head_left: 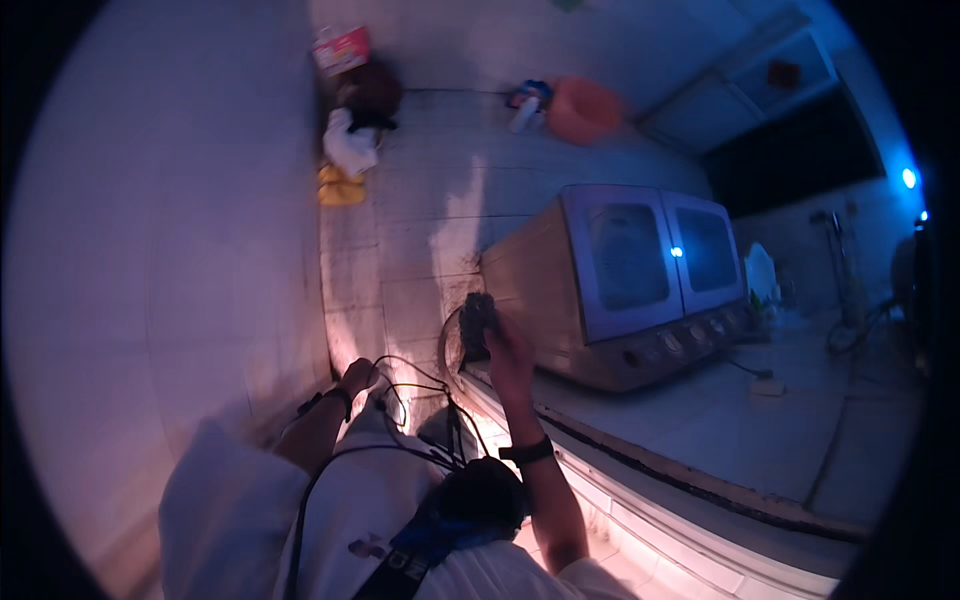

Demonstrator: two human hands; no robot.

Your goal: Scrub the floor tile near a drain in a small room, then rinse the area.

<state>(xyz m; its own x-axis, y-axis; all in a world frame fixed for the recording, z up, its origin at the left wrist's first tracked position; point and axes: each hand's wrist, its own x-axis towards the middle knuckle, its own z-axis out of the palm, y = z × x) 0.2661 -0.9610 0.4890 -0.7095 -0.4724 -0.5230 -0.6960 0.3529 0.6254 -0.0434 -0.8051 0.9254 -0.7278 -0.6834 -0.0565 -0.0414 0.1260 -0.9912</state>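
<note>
My right hand (pixel 511 352) is closed on a dark bristly brush or scouring pad (pixel 477 319), too blurred to tell which. That thing is held up beside the near side of a twin-tub washing machine (pixel 531 277), which has two windowed lids and a row of knobs. Lower down on the left, my left hand (pixel 361 375) is near the wall, its fingers curled; black cables (pixel 420 385) pass close to it, and whether it holds anything is not clear. Both wrists have black bands.
A pinkish tub (pixel 585 110) and bottles (pixel 529 105) stand on the tiled floor by the far wall. Along the left wall lie a yellow item (pixel 341 185), white cloth (pixel 349 144) and a red-and-white packet (pixel 342 51). A raised ledge (pixel 675 480) runs at the lower right. Cables hang before my body.
</note>
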